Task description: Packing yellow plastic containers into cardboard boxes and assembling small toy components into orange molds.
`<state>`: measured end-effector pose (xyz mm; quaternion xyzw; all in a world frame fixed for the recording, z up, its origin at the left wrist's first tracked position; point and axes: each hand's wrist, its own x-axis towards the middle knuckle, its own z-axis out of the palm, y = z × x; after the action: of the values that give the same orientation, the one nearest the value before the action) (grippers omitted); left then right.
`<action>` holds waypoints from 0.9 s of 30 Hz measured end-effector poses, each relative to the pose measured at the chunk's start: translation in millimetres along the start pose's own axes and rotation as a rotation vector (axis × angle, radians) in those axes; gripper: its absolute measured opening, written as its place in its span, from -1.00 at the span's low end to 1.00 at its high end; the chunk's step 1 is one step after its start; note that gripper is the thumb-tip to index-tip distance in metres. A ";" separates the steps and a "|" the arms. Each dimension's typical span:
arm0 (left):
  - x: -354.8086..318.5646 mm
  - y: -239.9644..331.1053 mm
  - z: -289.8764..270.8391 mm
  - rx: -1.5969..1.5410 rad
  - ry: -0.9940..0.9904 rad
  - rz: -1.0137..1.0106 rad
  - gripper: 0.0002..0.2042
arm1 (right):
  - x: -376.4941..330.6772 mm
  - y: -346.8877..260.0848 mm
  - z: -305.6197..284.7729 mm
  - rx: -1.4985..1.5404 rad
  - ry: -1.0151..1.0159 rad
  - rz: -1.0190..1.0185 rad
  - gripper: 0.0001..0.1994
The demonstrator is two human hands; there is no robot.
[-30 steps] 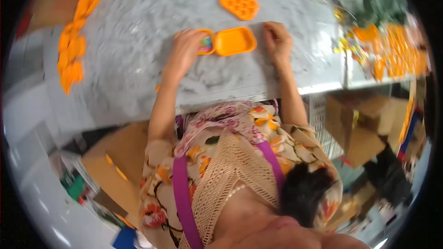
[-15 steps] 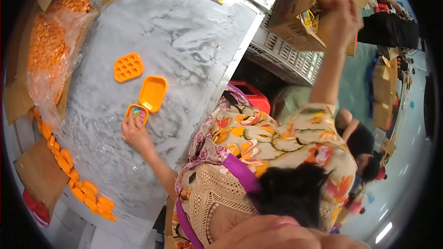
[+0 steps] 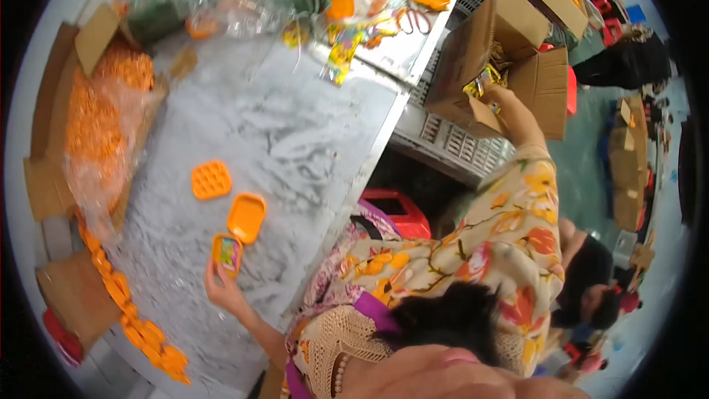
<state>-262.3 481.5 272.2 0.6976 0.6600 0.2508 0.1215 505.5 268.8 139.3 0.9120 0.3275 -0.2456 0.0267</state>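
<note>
On the grey tabletop, a small orange hinged case lies open with its two halves spread. One half holds a colourful printed insert. My left hand pinches the near edge of that half between thumb and fingers. Just beyond the case sits an orange tray with round hollows, touched by neither hand. Over to the right, my right hand reaches into an open cardboard carton among yellow printed packets. Its fingertips are hidden there, so their grip does not show.
At left stands a carton of small orange pieces under clear plastic. A row of orange cases runs along the table's left edge. Scissors and orange parts lie at the far end. A red stool is beside the table.
My right hand has come down from above the carton into it. My left hand has drawn back from over the insert to the case's near edge. The whole view has shifted.
</note>
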 end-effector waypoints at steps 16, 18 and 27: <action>12.9 6.1 -9.4 -0.228 0.054 -0.157 -0.79 | 44.3 -10.8 21.2 -0.324 -0.064 -0.630 -0.77; 15.0 0.1 -10.6 -0.236 0.065 -0.149 -0.78 | 21.2 -16.7 5.2 -0.311 -0.028 -0.425 -0.80; 12.3 20.4 -16.7 -0.450 0.040 -0.173 -0.76 | -57.5 38.5 -73.5 1.391 0.492 0.206 -0.81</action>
<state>-253.2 488.9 298.9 0.5887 0.6472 0.3940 0.2818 522.4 220.3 226.3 0.7732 0.0057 -0.1813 -0.6077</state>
